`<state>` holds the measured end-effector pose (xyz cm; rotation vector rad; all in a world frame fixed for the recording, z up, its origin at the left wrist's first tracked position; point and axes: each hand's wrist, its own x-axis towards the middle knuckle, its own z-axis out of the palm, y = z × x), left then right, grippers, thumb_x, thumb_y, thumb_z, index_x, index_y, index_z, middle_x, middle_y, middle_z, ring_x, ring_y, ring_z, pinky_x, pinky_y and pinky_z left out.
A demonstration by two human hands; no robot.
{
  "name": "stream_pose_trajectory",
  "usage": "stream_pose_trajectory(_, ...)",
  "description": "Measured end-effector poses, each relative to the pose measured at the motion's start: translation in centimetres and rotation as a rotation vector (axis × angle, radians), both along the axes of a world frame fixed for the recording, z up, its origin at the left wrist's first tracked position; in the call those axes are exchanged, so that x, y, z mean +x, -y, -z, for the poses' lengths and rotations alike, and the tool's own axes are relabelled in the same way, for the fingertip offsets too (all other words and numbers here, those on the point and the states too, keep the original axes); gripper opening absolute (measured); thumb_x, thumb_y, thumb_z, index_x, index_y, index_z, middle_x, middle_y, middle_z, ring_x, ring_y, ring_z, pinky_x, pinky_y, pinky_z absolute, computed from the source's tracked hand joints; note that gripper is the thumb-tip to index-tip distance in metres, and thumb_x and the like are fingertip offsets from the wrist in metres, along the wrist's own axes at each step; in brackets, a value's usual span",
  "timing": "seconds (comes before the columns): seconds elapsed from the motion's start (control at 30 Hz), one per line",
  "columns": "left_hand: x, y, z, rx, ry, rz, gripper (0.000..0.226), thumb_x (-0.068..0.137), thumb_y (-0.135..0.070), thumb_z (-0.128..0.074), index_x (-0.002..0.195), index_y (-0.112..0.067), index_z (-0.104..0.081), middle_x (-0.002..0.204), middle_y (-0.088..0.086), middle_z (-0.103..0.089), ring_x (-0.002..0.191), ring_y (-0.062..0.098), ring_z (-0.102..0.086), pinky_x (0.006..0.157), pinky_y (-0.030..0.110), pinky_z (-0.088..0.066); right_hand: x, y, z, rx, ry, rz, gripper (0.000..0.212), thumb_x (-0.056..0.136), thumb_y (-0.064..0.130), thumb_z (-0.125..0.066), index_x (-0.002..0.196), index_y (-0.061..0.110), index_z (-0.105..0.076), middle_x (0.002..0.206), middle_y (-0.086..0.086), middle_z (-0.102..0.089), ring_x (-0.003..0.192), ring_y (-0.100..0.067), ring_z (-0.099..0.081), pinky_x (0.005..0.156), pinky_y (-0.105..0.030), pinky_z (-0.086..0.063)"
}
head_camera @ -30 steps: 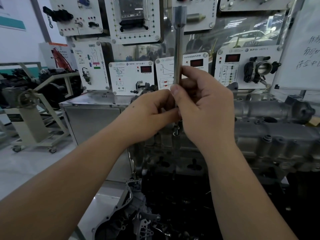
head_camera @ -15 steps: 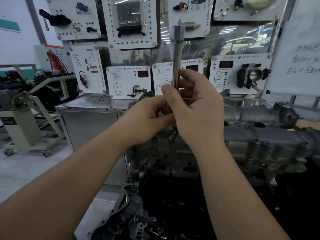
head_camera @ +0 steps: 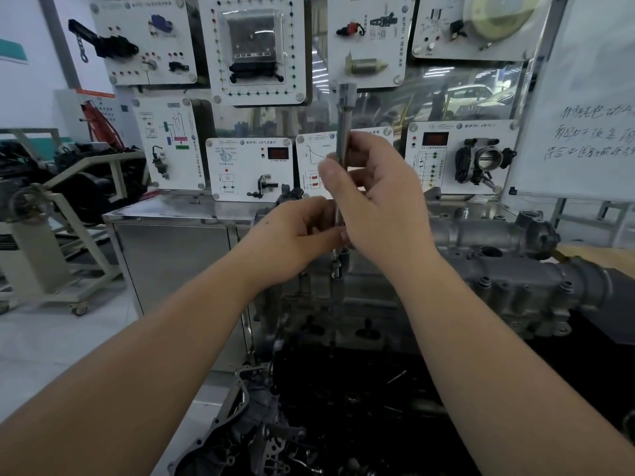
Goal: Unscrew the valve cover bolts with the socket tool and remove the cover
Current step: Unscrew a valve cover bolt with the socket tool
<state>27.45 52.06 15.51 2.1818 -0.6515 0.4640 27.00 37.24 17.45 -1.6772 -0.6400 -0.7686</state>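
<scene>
White training panels (head_camera: 249, 169), whiteboard (head_camera: 584, 108), steel cabinet (head_camera: 171, 249), wheeled stand (head_camera: 51, 235)

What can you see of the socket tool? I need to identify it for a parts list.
The socket tool is a long, slim bar of bare grey metal, standing upright over the engine. Its top end widens into a thicker cylindrical head. The right hand pinches the shaft at mid-length; the left hand holds it lower down. Its lower end is mostly hidden behind the hands.

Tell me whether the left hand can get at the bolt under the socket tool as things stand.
Probably yes: the left hand pinches the socket tool just above the bolt, and nothing lies between them, though the right hand crowds it.
</scene>
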Motion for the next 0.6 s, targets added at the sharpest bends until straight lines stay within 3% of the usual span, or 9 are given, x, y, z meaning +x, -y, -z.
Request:
stream_pose_trajectory(0.1,0.0,0.1,0.0,-0.038,0.0,0.005,0.056,0.074,-0.06,-0.064,0.098,-0.01,-0.065,0.088,0.015,-0.069,0.08,0.036,-0.065,0.076,0.053,-0.055,-0.2,-0.3,-1.3,0.012,-0.032,0.018,0.023,0.091,0.031,-0.076,0.111,0.022,-0.07,0.091,0.012,-0.073,0.085,-0.004,-0.069,0.079,-0.03,-0.06)
stream_pose_trajectory(0.2,0.1,0.0,0.2,-0.035,-0.007,0.002,0.055,0.074,-0.067,-0.058,0.096,-0.017,-0.068,0.081,0.011,-0.068,0.064,0.025,-0.059,0.061,0.04,-0.05,-0.4,-0.1,-1.7,-0.063,-0.026,-0.007,0.006,0.095,0.021,-0.071,0.1,0.019,-0.075,0.083,0.0,-0.075,0.08,-0.018,-0.073,0.074,-0.042,-0.061)
stream_pose_trajectory(0.27,-0.1,-0.2,0.3,-0.068,-0.041,0.028,0.047,0.078,-0.067,-0.057,0.096,-0.025,-0.07,0.077,0.01,-0.067,0.059,0.016,-0.055,0.059,0.036,-0.048,-0.5,0.4,-1.7,-0.116,-0.033,-0.067,0.012,0.1,0.017,-0.064,0.093,0.022,-0.072,0.083,0.001,-0.076,0.078,-0.012,-0.074,0.068,-0.04,-0.063)
stream_pose_trajectory(0.37,-0.2,-0.4,0.3,-0.089,-0.084,0.042,0.033,0.076,-0.063,-0.062,0.095,-0.038,-0.071,0.078,-0.002,-0.072,0.063,0.014,-0.061,0.067,0.042,-0.055,-0.6,0.8,-1.8,-0.152,-0.037,-0.147,0.016,0.104,0.012,-0.053,0.109,0.02,-0.066,0.091,0.002,-0.076,0.082,-0.007,-0.073,0.07,-0.026,-0.062)
stream_pose_trajectory(0.47,0.0,-0.2,0.1,-0.105,-0.055,0.022,0.037,0.076,-0.05,-0.071,0.101,-0.022,-0.072,0.095,0.013,-0.073,0.087,0.038,-0.067,0.087,0.055,-0.056,-0.6,0.1,-2.1,-0.162,-0.033,-0.141,0.02,0.104,0.013,-0.051,0.121,0.019,-0.06,0.095,0.004,-0.073,0.082,-0.006,-0.072,0.074,-0.027,-0.061)
stream_pose_trajectory(0.53,0.0,0.1,-0.1,-0.111,-0.035,0.012,0.049,0.074,-0.045,-0.073,0.104,-0.007,-0.068,0.098,0.018,-0.072,0.09,0.036,-0.068,0.09,0.055,-0.056,-0.5,-0.6,-2.6,-0.146,-0.01,-0.088,0.012,0.103,0.023,-0.056,0.11,0.017,-0.063,0.089,0.004,-0.072,0.079,-0.006,-0.071,0.077,-0.036,-0.062)
stream_pose_trajectory(0.6,-0.1,0.2,0.0,-0.122,-0.029,0.008,0.049,0.073,-0.046,-0.074,0.103,-0.008,-0.068,0.095,0.013,-0.073,0.08,0.029,-0.068,0.083,0.048,-0.057,-0.6,-1.2,-2.9,-0.066,-0.007,-0.106,0.013,0.103,0.028,-0.058,0.098,0.018,-0.065,0.079,0.005,-0.07,0.07,-0.006,-0.069,0.072,-0.035,-0.062)
